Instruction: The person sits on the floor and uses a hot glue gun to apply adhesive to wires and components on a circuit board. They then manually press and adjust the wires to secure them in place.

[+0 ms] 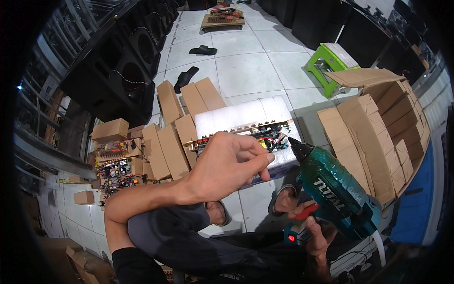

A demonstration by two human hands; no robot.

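Note:
My right hand (318,239) grips a teal glue gun (331,182) with a red trigger and a black nozzle. A white glue stick (379,247) pokes out of its back end. The nozzle tip is close to the right end of a circuit board (243,128), which carries many parts and thin coloured wires. Beneath the board lies a white foam block (241,111). My left hand (227,165) hovers over the board's near side, thumb and forefinger pinched together beside the wires. Whatever sits in that pinch is too small to make out.
Brown boxes (165,146) lie left of the foam, beside more circuit boards (116,168). A large open carton (378,128) and a green step stool (326,71) stand right. Black speaker cabinets (116,71) line the left. Black slippers (185,78) and a loaded wheeled platform (208,22) are farther off.

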